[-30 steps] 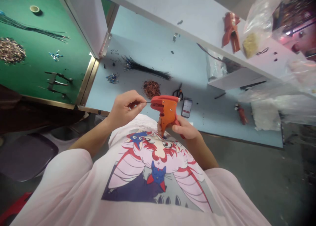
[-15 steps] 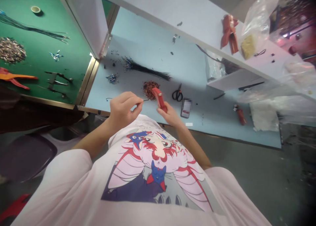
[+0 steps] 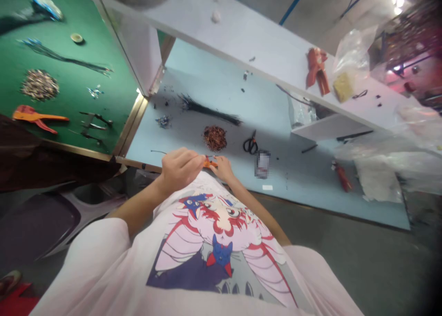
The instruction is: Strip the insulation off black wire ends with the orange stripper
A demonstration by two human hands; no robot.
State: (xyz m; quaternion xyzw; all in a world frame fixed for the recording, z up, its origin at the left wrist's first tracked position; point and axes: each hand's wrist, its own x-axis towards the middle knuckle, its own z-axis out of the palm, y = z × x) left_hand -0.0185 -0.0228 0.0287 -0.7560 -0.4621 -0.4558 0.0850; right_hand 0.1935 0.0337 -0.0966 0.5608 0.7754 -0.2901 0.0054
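Worktop [image 3: 311, 187]: copper pile [image 3: 215, 137] just beyond the hands, black bundle [image 3: 212, 112] farther off; scissors [image 3: 253, 139] and phone [image 3: 263, 164] to the right. Person's left hand [image 3: 181, 168], fingers bunched, pinching a wire [image 3: 158, 151]; wire's long axis runs left-right, across near edge. Orange tool [image 3: 210, 163] between hands, partly hidden; its heading unclear. Right hand [image 3: 224, 167] at tool; cannot tell whether fingers grip.
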